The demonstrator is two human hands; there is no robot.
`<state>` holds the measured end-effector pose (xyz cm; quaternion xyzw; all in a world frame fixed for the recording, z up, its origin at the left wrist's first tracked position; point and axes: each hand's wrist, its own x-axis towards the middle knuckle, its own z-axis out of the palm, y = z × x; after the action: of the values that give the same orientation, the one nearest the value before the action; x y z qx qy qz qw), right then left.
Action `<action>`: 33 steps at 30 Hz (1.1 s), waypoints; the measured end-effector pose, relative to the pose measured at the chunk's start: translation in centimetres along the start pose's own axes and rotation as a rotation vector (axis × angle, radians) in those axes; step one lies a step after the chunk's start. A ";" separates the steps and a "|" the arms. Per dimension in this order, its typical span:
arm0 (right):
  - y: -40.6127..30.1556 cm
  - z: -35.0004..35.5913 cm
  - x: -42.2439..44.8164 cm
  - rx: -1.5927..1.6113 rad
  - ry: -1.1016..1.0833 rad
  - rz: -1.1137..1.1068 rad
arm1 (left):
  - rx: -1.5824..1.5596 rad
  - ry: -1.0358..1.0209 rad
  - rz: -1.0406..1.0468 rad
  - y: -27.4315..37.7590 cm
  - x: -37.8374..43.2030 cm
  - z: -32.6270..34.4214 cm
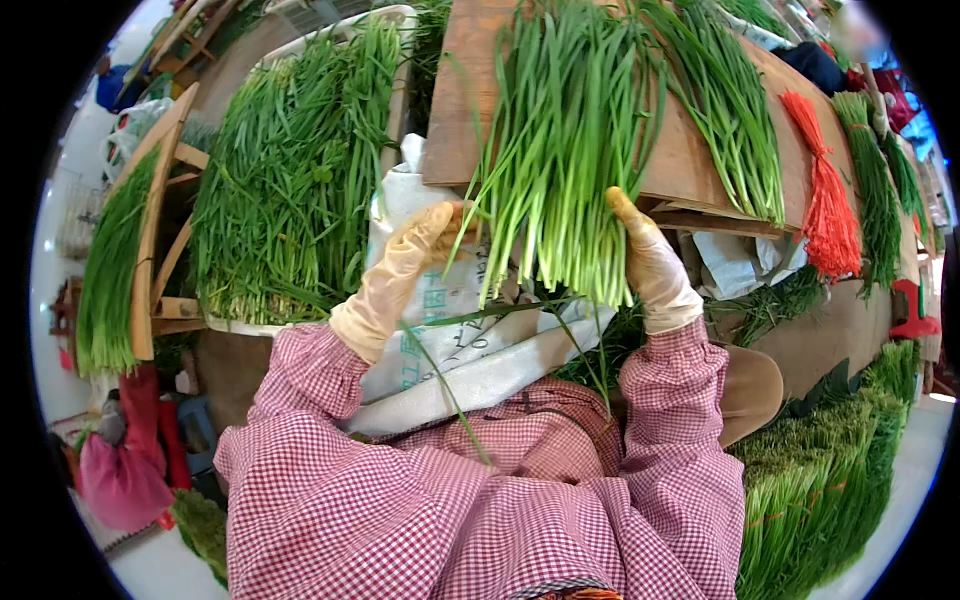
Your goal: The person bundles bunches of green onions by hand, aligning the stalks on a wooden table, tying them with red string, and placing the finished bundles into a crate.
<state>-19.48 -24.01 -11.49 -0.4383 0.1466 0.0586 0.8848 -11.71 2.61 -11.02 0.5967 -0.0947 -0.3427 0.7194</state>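
Observation:
A loose bunch of Chinese chives (566,172) lies over the wooden board (456,112), its pale cut ends hanging past the near edge between my hands. My left hand (427,236), in a pale stained glove, is beside the bunch on the left, fingers partly hidden behind stray leaves. On the right, my gloved right hand (641,244) has its thumb raised against the stalks' edge; its other fingers are hidden, so its hold cannot be told. A smaller bunch of chives (739,142) rests farther right on the board, near a bundle of red ties (821,187).
A white tub (405,75) heaped with chives stands at the left. White woven sacking (480,375) covers my lap. Tied chive bundles (825,480) stand at the lower right. More chives (120,262) lean on a wooden frame at far left. Another person (862,45) is at the upper right.

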 end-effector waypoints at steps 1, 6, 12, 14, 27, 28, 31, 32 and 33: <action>0.6 -1.1 0.2 0.039 -0.021 -0.009 | 0.091 0.020 0.019 0.7 -0.4 -0.3; 1.4 -2.8 1.2 0.114 -0.018 -0.002 | -0.025 0.056 0.133 0.7 0.1 -0.8; 1.5 -3.2 1.1 0.079 0.021 -0.053 | -0.216 -0.013 -0.044 0.0 2.0 -0.1; 0.9 -2.7 1.1 0.090 -0.041 -0.017 | -0.255 -0.047 -0.090 -0.3 2.2 -0.6; 3.0 0.4 -5.3 -0.202 0.090 0.205 | -0.002 -0.202 -0.299 -0.9 0.3 6.2; 3.6 0.7 -6.6 -0.218 0.111 0.192 | -0.055 -0.221 -0.307 -1.5 -1.0 6.4; 4.9 0.3 -8.6 -0.101 0.103 0.290 | -0.191 -0.302 -0.391 -2.9 -1.6 5.8; 5.5 -0.6 -8.6 -0.050 0.057 0.294 | -0.170 -0.290 -0.370 -3.2 -1.2 5.5; 5.2 -0.5 -8.3 -0.037 0.054 0.262 | -0.147 -0.283 -0.340 -3.1 -0.5 5.4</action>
<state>-28.71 -21.04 -13.13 -0.4332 0.2254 0.1647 0.8570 -16.17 -1.53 -12.28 0.4960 -0.0675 -0.5452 0.6724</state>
